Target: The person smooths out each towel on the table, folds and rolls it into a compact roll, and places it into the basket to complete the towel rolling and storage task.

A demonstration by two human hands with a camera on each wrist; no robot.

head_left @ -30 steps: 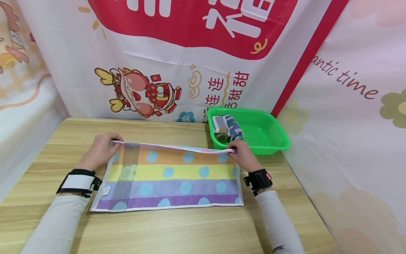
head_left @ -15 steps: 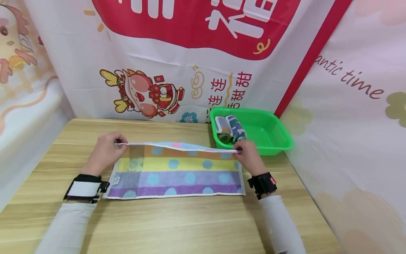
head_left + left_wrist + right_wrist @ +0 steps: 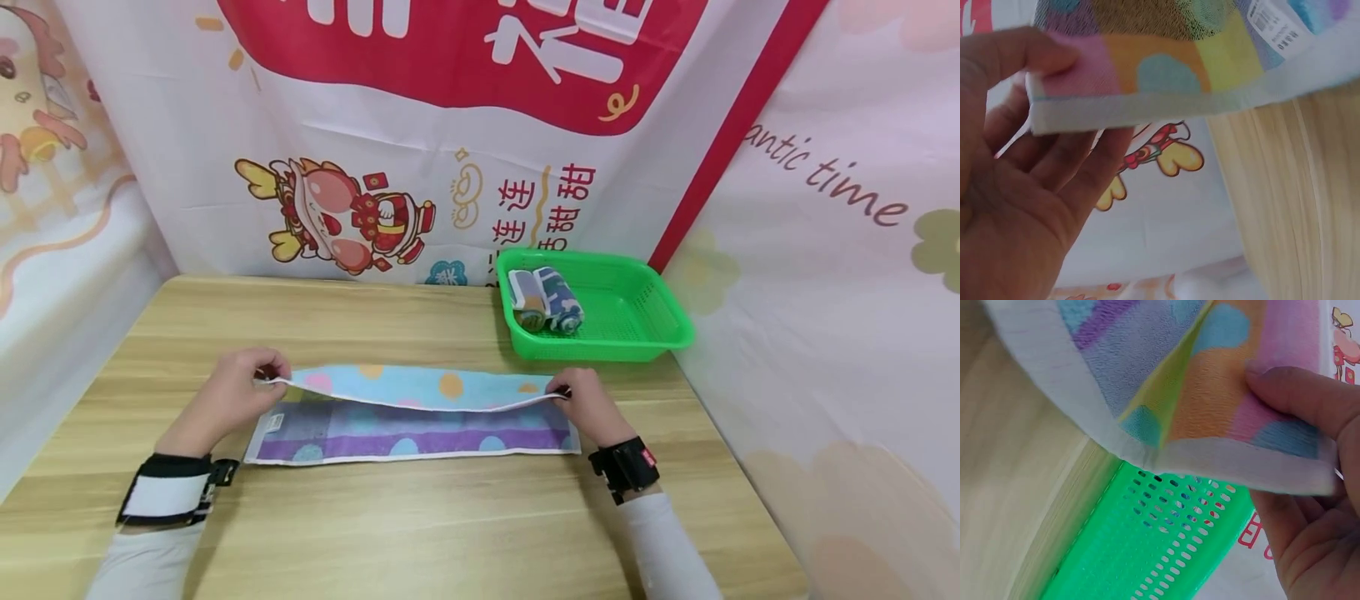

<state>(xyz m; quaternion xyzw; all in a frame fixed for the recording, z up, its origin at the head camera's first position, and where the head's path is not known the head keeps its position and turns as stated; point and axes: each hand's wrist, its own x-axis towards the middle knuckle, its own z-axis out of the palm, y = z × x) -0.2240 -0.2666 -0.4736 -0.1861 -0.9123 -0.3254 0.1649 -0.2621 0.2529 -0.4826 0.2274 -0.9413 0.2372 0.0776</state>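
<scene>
A colourful towel (image 3: 450,446) with stripes, dots and a white border lies across the wooden table, its far half lifted and bent over toward the near edge. The blue underside with orange and pink dots faces up on the raised part. My left hand (image 3: 238,392) pinches the far left corner between thumb and fingers. At the far right corner, my right hand (image 3: 592,406) pinches the border in the same way. In the left wrist view a white label (image 3: 1279,28) shows on the towel. The right wrist view shows the towel's fold (image 3: 1175,381) close up.
A green plastic basket (image 3: 637,346) stands at the back right, behind the right hand. Two rolled towels (image 3: 551,300) lie in its left end. Printed cloth hangs behind the wooden table (image 3: 420,533) and along both sides.
Both hands have brought the far edge of the towel up and toward the near side, so more of the blue dotted underside shows. The near edge has shifted slightly away from the body.
</scene>
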